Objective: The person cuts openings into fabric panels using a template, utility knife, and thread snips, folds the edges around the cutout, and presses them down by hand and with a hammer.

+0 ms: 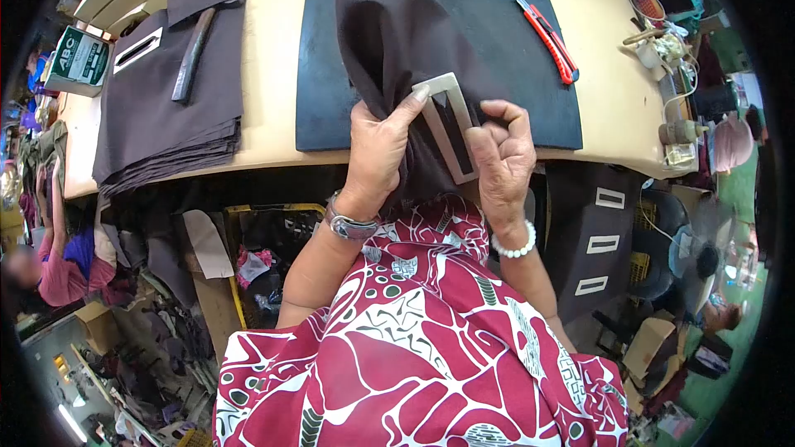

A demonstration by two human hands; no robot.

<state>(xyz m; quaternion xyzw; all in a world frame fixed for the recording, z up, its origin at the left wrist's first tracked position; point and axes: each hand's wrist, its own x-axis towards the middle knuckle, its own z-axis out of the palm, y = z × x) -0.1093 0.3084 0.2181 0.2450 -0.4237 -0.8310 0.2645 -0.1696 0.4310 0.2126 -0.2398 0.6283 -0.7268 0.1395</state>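
Note:
My left hand (pixel 383 145) grips a dark brown fabric piece (pixel 397 25), its thumb pressed on the upper left corner of a pale rectangular frame (pixel 460 128) that lies on the cloth. The fabric stands up in a fold over a black mat (pixel 323 58). At the frame's right side is my right hand (pixel 503 149), its fingers curled and thumb close to the frame's edge. Whether its fingertips pinch any cloth is too small to tell. A red utility knife (pixel 551 41) rests on the mat's right part.
Stacked dark fabric (pixel 157 124) lies at the left, bearing a dark bar-shaped tool (pixel 195 54) and another pale frame (pixel 138 50). Beyond it are a green-and-white box (pixel 77 62) and cartons. Fabric with several pale frames (pixel 603 244) hangs below the table at right. Another person (pixel 70 261) is far left.

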